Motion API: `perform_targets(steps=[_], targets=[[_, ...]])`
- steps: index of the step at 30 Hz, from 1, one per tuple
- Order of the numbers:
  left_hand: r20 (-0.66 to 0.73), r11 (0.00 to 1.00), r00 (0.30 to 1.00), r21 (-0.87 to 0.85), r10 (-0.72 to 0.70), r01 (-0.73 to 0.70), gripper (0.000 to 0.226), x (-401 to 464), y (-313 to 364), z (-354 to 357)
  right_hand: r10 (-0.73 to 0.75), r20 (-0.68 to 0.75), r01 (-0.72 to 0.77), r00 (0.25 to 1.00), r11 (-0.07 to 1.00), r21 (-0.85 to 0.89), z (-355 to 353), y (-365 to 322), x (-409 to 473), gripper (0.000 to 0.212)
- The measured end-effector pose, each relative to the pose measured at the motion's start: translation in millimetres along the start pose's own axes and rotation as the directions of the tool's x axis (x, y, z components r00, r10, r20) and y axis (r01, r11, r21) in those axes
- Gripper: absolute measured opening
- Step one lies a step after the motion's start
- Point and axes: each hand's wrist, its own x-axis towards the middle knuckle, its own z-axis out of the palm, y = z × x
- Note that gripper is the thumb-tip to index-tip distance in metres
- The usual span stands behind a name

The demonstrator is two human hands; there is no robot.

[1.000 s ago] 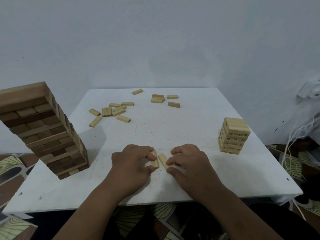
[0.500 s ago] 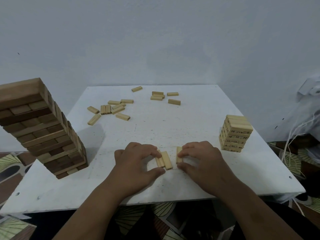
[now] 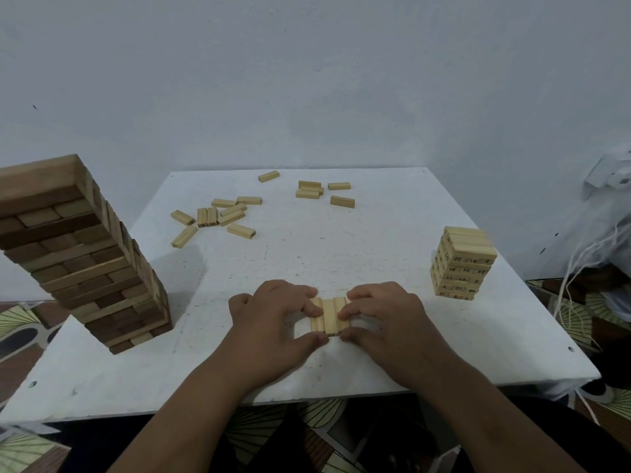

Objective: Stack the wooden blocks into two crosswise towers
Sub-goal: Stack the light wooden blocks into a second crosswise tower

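Three pale wooden blocks (image 3: 329, 315) lie side by side on the white table (image 3: 307, 261), near its front edge. My left hand (image 3: 273, 322) pinches their left side between fingers and thumb. My right hand (image 3: 386, 319) pinches the right side the same way. A short tower of pale numbered blocks (image 3: 461, 262) stands at the right. Several loose pale blocks (image 3: 218, 216) lie scattered at the back left, and a few more loose blocks (image 3: 324, 192) lie at the back middle.
A tall tower of larger brown blocks (image 3: 82, 254) stands at the table's left edge. A white wall rises behind the table. White cords and a bag (image 3: 594, 247) hang to the right. Patterned floor (image 3: 20, 322) shows around the table.
The three blocks were apart, held loosely in both hands; now they are pushed together into one flat row between my hands.
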Motion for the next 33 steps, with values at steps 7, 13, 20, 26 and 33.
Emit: perform_targets(steps=[7,13,20,26,33], targets=[[-0.014,1.0,1.0,0.019,0.014,-0.014,0.023,-0.1,1.9,4.4,-0.013,0.003,0.013,1.0,1.0,0.018,0.7,0.5,0.2,0.025],[-0.005,1.0,1.0,0.005,0.025,-0.025,0.021,0.2,1.9,3.6,-0.027,0.029,0.025,0.999,0.997,0.069,4.0,3.1,1.4,0.024],[0.02,0.999,0.999,0.029,0.026,-0.027,0.019,1.3,3.5,3.0,-0.047,0.044,0.046,0.998,0.998,0.04,4.0,2.3,2.0,0.019],[0.042,0.998,0.999,0.051,0.02,-0.022,0.022,1.9,4.5,1.4,-0.031,0.112,0.033,0.993,0.999,-0.013,-3.0,0.8,3.3,0.02],[0.035,1.0,0.999,0.024,0.011,-0.012,0.023,1.7,3.9,0.3,-0.023,0.134,0.035,0.991,0.996,-0.087,-8.4,1.1,2.1,0.018]])
